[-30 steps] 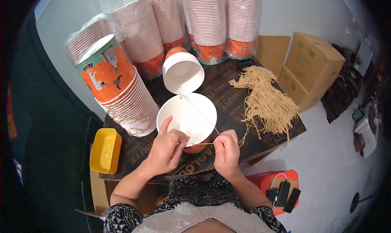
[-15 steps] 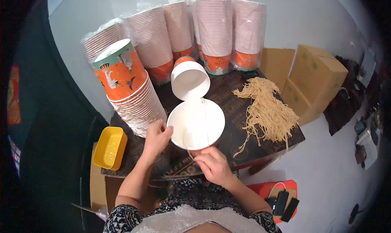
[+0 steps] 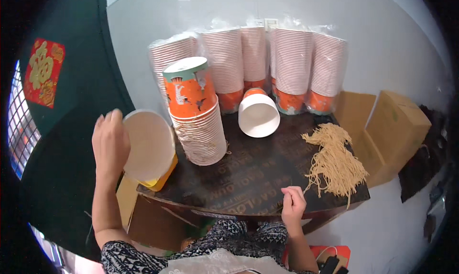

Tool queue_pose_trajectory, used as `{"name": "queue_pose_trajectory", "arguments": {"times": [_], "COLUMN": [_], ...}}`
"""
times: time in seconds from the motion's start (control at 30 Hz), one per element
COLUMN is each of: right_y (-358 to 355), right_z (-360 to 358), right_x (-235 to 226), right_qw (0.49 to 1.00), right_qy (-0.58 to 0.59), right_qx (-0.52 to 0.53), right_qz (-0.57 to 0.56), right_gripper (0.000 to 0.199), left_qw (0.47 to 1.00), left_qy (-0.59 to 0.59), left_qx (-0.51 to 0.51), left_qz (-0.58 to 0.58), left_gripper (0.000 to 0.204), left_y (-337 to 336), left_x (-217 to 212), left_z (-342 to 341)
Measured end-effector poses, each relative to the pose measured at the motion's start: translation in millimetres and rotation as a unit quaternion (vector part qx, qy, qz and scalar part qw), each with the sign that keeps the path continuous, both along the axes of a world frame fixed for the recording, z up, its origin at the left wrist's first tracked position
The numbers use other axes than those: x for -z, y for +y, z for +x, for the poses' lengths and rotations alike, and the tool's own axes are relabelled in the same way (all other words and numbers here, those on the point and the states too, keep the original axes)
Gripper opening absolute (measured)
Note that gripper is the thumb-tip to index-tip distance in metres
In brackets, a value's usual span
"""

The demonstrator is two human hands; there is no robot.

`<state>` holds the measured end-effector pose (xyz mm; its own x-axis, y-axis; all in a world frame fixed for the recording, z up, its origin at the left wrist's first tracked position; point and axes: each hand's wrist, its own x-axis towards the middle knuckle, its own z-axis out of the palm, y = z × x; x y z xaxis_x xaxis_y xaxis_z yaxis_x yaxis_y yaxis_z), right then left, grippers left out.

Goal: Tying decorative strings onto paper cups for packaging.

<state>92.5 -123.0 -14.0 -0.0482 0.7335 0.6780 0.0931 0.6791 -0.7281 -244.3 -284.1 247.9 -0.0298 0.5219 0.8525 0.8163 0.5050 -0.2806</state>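
Note:
At the far left, my left hand (image 3: pixel 111 142) is raised with its fingers closed on the edge of a white paper bucket (image 3: pixel 149 147). This bucket is tilted, its pale round face toward me, and covers most of a yellow plastic box (image 3: pixel 166 177). My right hand (image 3: pixel 293 204) is a loose fist above the table's front edge; whether anything is inside it is hidden. Near that hand lies a bundle of tan strings (image 3: pixel 337 161). Between my hands stands a stack of nested paper buckets (image 3: pixel 201 137), topped by an upside-down orange and green bucket (image 3: pixel 189 94).
Another paper bucket (image 3: pixel 258 116) lies on its side, its white opening toward me. Several tall plastic-wrapped bucket stacks (image 3: pixel 292 63) line the wall behind the dark table (image 3: pixel 248 178). An open cardboard box (image 3: pixel 394 130) stands at the right. Below the table is a red stool (image 3: pixel 342 255).
My left hand has carried the white bucket from the table's middle to the far left, over the yellow box. My right hand has come off the bucket and moved right. The view has shifted left.

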Motion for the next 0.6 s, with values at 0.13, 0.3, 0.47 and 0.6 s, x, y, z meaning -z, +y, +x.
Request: {"name": "queue_pose_trajectory", "arguments": {"times": [0.13, 0.3, 0.47, 0.6], "right_y": [1.9, 1.2, -3.0, -3.8], "right_z": [-2.5, 0.9, 4.8, 4.5], "right_x": [2.9, 7.1, 8.0, 10.6], "right_qw": [1.000, 0.999, 0.999, 0.998], "right_qy": [0.019, -0.014, -0.024, -0.043], "right_qx": [-0.014, -0.030, -0.030, -0.043], "right_qz": [-0.015, -0.009, -0.011, -0.017], "right_gripper": [0.013, 0.010, 0.011, 0.010], "left_qw": [0.994, 0.983, 0.963, 0.958], "left_qy": [0.106, 0.175, 0.268, 0.275], "left_qx": [-0.024, -0.053, 0.015, -0.001], "left_qz": [0.026, 0.015, -0.003, -0.084], "left_gripper": [0.016, 0.011, 0.007, 0.008], "left_y": [43.5, 131.4, 206.9, 237.7], "left_x": [-35.2, -73.8, -71.9, -55.4], "left_z": [-26.3, -27.0, 4.2, 15.6]}}
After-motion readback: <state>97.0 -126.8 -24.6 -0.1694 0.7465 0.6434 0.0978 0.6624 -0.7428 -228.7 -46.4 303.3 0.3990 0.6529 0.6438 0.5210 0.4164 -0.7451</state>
